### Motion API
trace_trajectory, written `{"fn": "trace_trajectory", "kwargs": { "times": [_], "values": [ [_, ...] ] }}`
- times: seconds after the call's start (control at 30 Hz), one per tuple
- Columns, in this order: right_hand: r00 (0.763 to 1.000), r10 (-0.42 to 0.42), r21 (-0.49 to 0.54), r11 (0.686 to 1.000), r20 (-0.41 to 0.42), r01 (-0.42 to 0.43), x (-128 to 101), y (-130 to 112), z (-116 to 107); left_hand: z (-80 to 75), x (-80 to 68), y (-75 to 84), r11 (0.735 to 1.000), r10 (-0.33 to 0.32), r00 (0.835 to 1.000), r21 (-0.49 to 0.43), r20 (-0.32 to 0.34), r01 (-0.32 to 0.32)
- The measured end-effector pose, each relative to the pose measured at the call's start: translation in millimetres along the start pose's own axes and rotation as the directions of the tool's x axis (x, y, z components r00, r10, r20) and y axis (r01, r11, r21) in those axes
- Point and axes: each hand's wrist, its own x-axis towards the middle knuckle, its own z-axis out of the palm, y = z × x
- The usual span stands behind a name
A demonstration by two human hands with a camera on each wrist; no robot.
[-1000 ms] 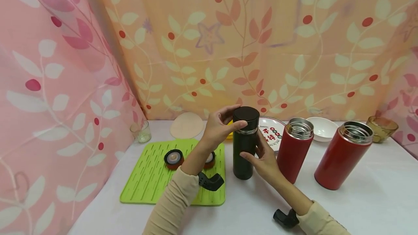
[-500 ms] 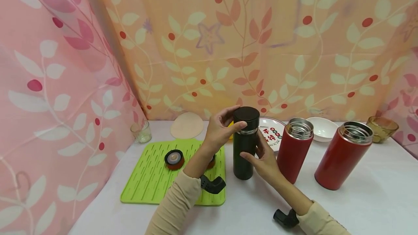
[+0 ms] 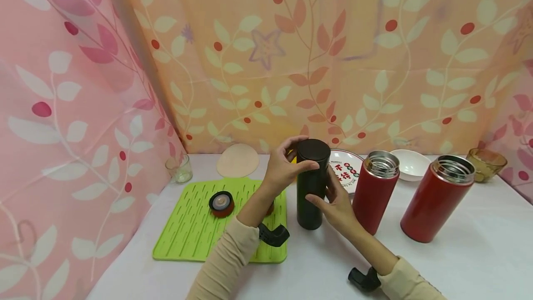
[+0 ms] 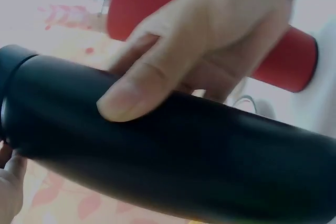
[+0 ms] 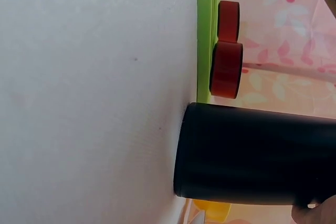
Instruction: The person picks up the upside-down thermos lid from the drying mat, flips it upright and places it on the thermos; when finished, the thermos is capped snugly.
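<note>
A black thermos bottle (image 3: 309, 200) stands upright on the white table in the head view, with its black lid (image 3: 314, 151) on top. My left hand (image 3: 283, 166) holds the lid from the left, thumb across its front and fingers behind. Lower down, my right hand (image 3: 338, 205) grips the bottle's body from the right. The left wrist view shows the right thumb (image 4: 126, 98) lying along the dark body. At the lower right of the right wrist view, only a bit of thumb (image 5: 317, 213) shows beside the bottle.
Two lidless red thermos bottles (image 3: 376, 193) stand to the right. A green ribbed mat (image 3: 183, 235) on the left bears two red-and-black lids (image 3: 222, 203), one mostly behind my left arm. Behind are a patterned plate (image 3: 345, 161), a white bowl (image 3: 410, 163), and glass cups (image 3: 180, 169).
The lid has gone down onto the bottle's neck, and the silver ring visible earlier is covered. My left hand has shifted slightly with it; the right hand stays put.
</note>
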Motion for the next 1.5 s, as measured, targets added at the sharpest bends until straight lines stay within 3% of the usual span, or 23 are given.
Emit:
{"fn": "trace_trajectory", "kwargs": {
  "times": [0.1,0.4,0.67,0.77,1.1,1.33,1.5],
  "values": [
    [1.000,0.007,0.002,1.000,0.001,-0.007,0,-1,0,1.1,-0.4,-0.6,1.000,-0.010,1.000,0.000,-0.027,0.010],
    [1.000,0.025,0.000,1.000,-0.002,-0.025,-1,-1,0,-1.9,-0.4,-2.4,0.999,-0.008,1.000,0.031,-0.013,0.009],
    [1.000,0.016,-0.005,1.000,-0.004,-0.016,-2,1,1,-9.9,-1.3,-13.2,0.998,0.062,0.992,-0.039,0.113,-0.058],
    [1.000,0.013,0.000,1.000,-0.003,-0.013,-3,1,1,-10.9,-2.7,-15.8,0.998,0.067,0.990,-0.028,0.125,-0.064],
    [1.000,-0.003,0.020,1.000,-0.003,0.003,-2,0,1,-0.3,-6.8,-5.6,0.994,0.047,0.998,0.099,-0.037,-0.043],
    [1.000,-0.014,0.018,1.000,-0.001,0.014,-2,1,1,12.6,-9.0,1.8,0.981,0.026,0.983,0.193,-0.181,0.010],
    [1.000,-0.010,0.014,1.000,-0.008,0.010,-3,1,2,17.4,-9.5,2.7,0.957,0.050,0.975,0.290,-0.216,0.015]
  ]
}}
